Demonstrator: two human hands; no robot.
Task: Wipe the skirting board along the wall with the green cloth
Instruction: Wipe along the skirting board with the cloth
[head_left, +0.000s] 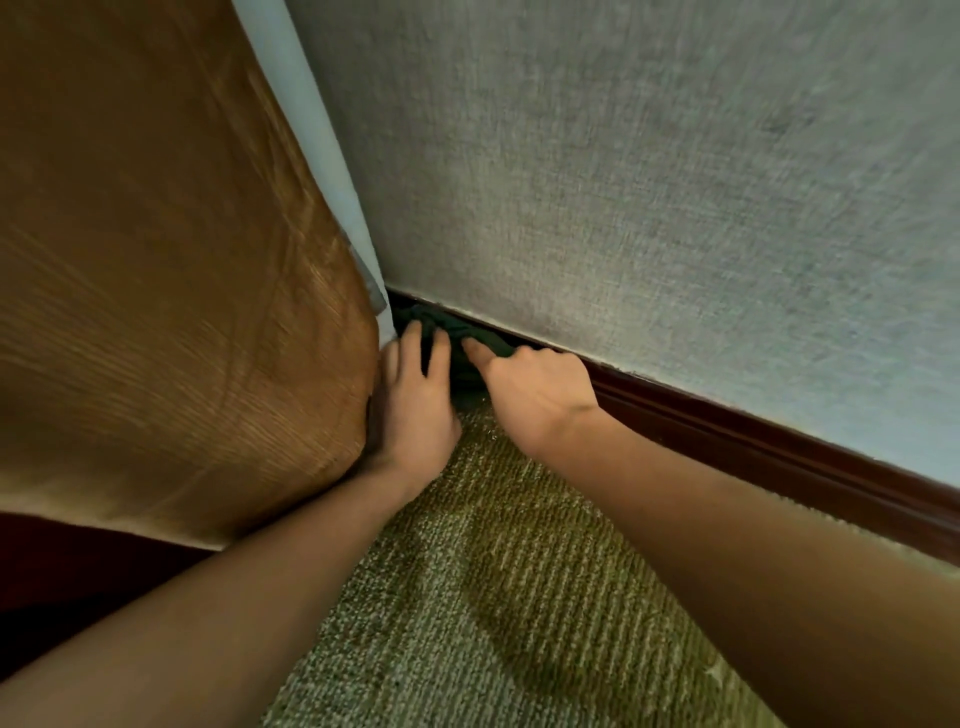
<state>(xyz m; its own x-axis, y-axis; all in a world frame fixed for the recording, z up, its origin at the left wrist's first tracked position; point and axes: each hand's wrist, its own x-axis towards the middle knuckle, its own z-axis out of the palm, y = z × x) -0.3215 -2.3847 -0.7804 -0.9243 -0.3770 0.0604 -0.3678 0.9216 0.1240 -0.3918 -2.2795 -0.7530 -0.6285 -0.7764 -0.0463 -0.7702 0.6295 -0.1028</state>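
The dark green cloth lies bunched against the dark red-brown skirting board, in the corner where the board meets a hanging curtain. My right hand holds the cloth against the board, with the thumb stretched over it and the fingers curled behind it. My left hand rests with straight fingers on the cloth's left part, its outer side against the curtain. Most of the cloth is hidden in shadow behind both hands.
A golden-brown curtain with a pale lining hangs at the left and covers the corner. A grey textured wall rises above the board. Green-beige carpet covers the floor.
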